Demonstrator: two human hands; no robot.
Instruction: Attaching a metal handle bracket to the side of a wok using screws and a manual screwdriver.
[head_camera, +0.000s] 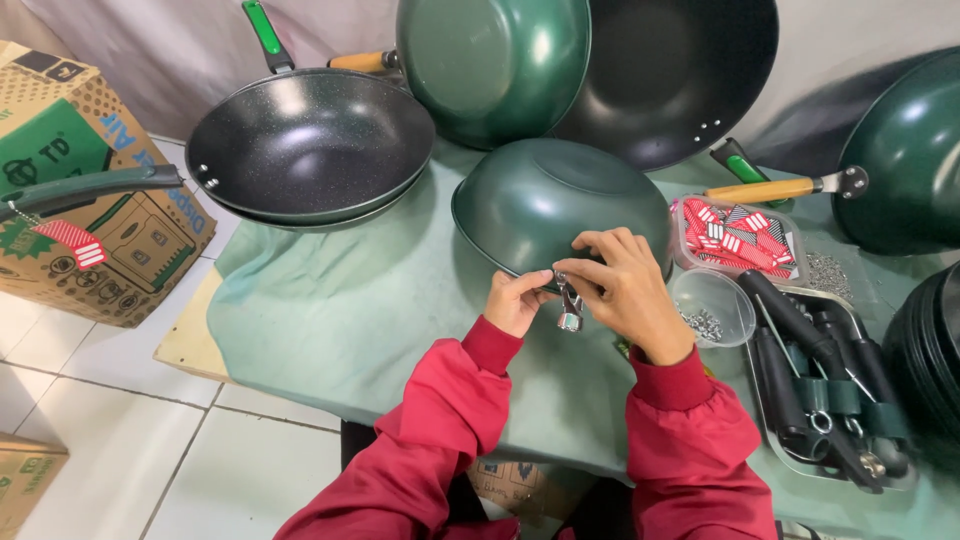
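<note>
A dark green wok body (550, 200) lies upside down on the green cloth in front of me. A small silver metal handle bracket (570, 305) sits at its near rim. My left hand (515, 302) pinches the bracket's left side. My right hand (625, 285) curls over the rim and grips the bracket from the right. Both sleeves are red.
Black-lined woks (310, 145) and green woks (495, 60) crowd the back of the table (330, 310). At right stand a box of red tags (738, 238), a round tub of screws (712, 308) and a tray of black handles (825, 385). A cardboard box (90, 190) stands left.
</note>
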